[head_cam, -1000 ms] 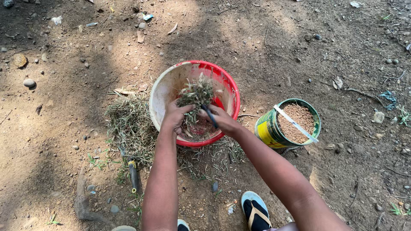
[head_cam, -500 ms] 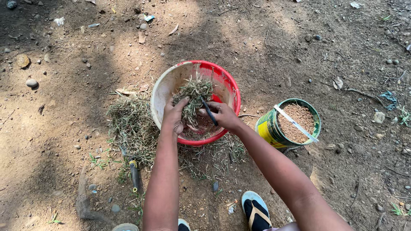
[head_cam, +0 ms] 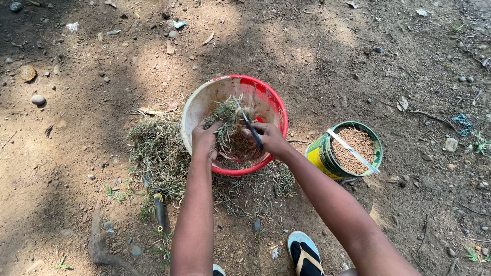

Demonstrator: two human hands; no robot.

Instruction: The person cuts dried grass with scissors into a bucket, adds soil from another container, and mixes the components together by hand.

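Over one red basin (head_cam: 276, 110), left hand (head_cam: 204, 140) fingers pinch one grass bunch (head_cam: 227, 122), right hand (head_cam: 268, 139) fingers one blade (head_cam: 250, 128)

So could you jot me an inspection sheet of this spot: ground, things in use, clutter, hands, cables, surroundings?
Surface: bare dirt ground, patchy shade.
Job's things: red basin with grass bunch; dark blade.
Clutter: cut grass pile, dark-handled tool, green and yellow can of brown grains with a flat stick across it.
Hands: left hand grips the bunch; right hand holds the blade.
Cables: nothing seen.
Surroundings: stones, twigs, litter scraps; sandal.
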